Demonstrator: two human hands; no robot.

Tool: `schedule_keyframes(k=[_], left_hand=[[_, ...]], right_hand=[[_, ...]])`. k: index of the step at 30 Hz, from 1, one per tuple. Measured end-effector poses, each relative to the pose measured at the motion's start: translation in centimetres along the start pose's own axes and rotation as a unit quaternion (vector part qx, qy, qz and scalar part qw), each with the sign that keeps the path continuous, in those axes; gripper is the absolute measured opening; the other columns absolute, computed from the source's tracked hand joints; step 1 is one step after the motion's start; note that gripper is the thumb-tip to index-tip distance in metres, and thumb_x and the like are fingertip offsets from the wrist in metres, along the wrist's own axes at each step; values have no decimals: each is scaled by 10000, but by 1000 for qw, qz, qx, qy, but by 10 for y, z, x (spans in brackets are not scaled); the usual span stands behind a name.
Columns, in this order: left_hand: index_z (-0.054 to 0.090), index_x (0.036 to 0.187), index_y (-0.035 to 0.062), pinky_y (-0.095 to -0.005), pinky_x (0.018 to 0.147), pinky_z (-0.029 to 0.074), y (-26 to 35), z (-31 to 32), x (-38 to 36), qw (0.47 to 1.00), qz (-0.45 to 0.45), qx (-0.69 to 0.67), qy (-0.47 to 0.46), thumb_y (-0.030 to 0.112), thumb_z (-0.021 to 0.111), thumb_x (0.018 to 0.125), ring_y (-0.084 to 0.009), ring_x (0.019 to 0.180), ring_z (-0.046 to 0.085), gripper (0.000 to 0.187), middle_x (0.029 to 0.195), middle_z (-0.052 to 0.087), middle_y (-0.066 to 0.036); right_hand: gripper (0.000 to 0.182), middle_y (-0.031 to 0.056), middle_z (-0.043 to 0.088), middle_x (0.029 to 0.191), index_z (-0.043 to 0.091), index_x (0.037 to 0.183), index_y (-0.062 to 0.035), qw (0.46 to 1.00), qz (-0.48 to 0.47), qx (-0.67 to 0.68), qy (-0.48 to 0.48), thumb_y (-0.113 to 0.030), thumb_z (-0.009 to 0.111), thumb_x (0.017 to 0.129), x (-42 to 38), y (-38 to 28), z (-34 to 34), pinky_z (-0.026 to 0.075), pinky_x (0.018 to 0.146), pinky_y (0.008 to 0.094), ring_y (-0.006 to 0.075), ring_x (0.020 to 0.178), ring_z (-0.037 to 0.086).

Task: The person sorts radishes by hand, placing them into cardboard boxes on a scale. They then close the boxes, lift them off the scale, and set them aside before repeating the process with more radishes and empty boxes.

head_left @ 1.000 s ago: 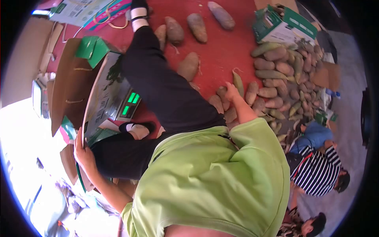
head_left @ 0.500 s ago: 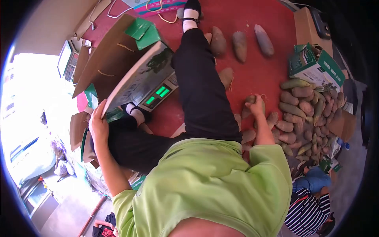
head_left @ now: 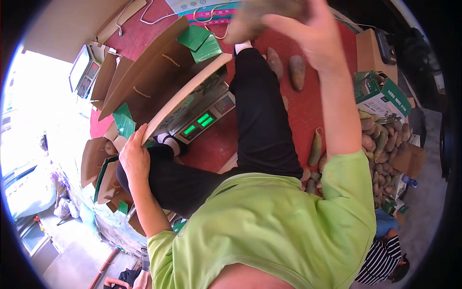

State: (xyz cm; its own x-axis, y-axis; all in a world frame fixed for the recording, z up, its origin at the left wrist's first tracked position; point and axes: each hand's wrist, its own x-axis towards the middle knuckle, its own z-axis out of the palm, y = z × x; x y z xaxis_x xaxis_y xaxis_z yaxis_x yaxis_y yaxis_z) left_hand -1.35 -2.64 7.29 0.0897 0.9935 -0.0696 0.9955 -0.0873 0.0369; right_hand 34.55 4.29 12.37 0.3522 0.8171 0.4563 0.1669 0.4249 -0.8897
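Observation:
My left hand [head_left: 134,156] is closed on the near edge of an open cardboard box [head_left: 185,98] with green flaps, which stands at a digital scale [head_left: 204,120] with lit green digits. At the top of the view, my raised right hand [head_left: 315,36] holds a large brownish root vegetable [head_left: 264,19], blurred and partly cut off by the frame's edge. Below that hand, another root vegetable [head_left: 297,72] lies on the red floor covering [head_left: 308,108]. A greenish one [head_left: 315,148] rests beside my leg. The box's bottom is hidden.
On the right, a pile of root vegetables [head_left: 382,144] lies by a green and white carton [head_left: 385,98]. Another scale [head_left: 83,72] and open cartons [head_left: 94,161] are at the left. A person in a striped top [head_left: 380,260] is at lower right, another person [head_left: 127,279] at lower left.
My right hand has risen from the floor beside the pile to the top of the view, carrying a root vegetable. My left hand stays on the box edge; the view has shifted slightly.

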Motion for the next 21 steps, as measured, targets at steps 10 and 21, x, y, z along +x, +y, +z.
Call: schedule_keyframes(k=[10, 21], left_hand=[[616, 1135, 169, -425, 808, 464, -9, -7, -11, 1000, 3, -26, -9, -76, 452, 695, -353, 912, 597, 530, 1015, 630, -144], [611, 1151, 177, -426, 768, 477, -15, 3, -10, 999, 49, -8, 18, -84, 467, 714, -354, 889, 609, 529, 1013, 632, -145]], right_hand=[[630, 156, 581, 1093, 512, 1185, -70, 852, -100, -245, -451, -176, 760, 616, -23, 51, 141, 463, 879, 413, 348, 1014, 565], [403, 155, 637, 1040, 607, 1084, -43, 686, 23, -398, -609, -120, 650, 691, -41, 74, 162, 498, 835, 409, 304, 1002, 607]])
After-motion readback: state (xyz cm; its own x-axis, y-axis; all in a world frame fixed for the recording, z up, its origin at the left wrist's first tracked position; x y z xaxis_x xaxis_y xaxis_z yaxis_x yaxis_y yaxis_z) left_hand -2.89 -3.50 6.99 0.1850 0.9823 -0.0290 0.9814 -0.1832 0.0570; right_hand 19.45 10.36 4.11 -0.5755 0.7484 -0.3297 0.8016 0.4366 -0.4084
